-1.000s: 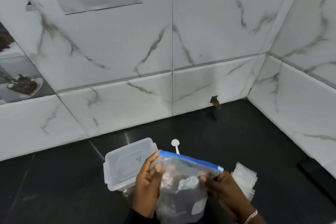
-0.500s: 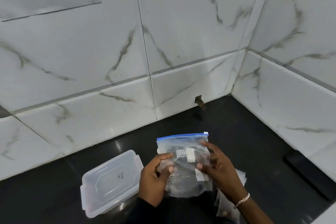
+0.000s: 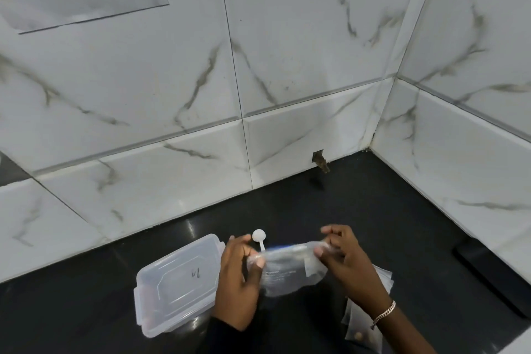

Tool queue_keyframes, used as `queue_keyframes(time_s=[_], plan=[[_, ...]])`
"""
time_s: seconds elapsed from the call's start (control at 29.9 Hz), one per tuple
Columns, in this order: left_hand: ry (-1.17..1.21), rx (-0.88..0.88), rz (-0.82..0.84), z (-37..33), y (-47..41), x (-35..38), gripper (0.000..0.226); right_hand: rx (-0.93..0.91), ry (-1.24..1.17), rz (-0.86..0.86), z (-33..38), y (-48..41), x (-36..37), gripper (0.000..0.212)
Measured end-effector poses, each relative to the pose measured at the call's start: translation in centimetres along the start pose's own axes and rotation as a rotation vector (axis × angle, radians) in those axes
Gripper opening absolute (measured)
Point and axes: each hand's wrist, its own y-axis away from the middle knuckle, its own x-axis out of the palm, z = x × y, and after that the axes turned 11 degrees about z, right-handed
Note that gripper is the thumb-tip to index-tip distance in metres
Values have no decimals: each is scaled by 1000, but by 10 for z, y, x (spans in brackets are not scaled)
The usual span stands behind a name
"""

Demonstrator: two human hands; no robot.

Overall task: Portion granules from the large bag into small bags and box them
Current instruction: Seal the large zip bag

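Lower centre of frame: left hand (image 3: 238, 282) and right hand (image 3: 350, 261) each pinch one end of the bag (image 3: 290, 270), held blurred above the tabletop (image 3: 388, 224). Lidded box (image 3: 175, 284) lies just left; scoop (image 3: 259, 237) behind; small bags (image 3: 359, 327) lower right.

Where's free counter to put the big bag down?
Widest bare counter lies behind the big bag, up to the back wall and corner. Another patch: left of the lidded box. Crowded in front: box, scoop, small bags, plus left hand and right hand gripping the bag.
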Motion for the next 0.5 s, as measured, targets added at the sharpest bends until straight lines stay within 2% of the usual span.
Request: queue_keyframes(time_s=[0.1, 0.23, 0.4, 0.5], plan=[[83, -78, 31, -6, -13, 15, 5, 37, -157, -120, 3, -10, 4, 19], [26, -183, -76, -10, -40, 41, 3, 91, -96, -259, -3, -40, 15, 16], [-12, -272, -46, 17, -82, 70, 29, 161, 84, -172, -52, -104, 3, 19], [-294, -311, 66, 41, -99, 87, 46, 225, 195, -27, -95, -132, 1, 15]])
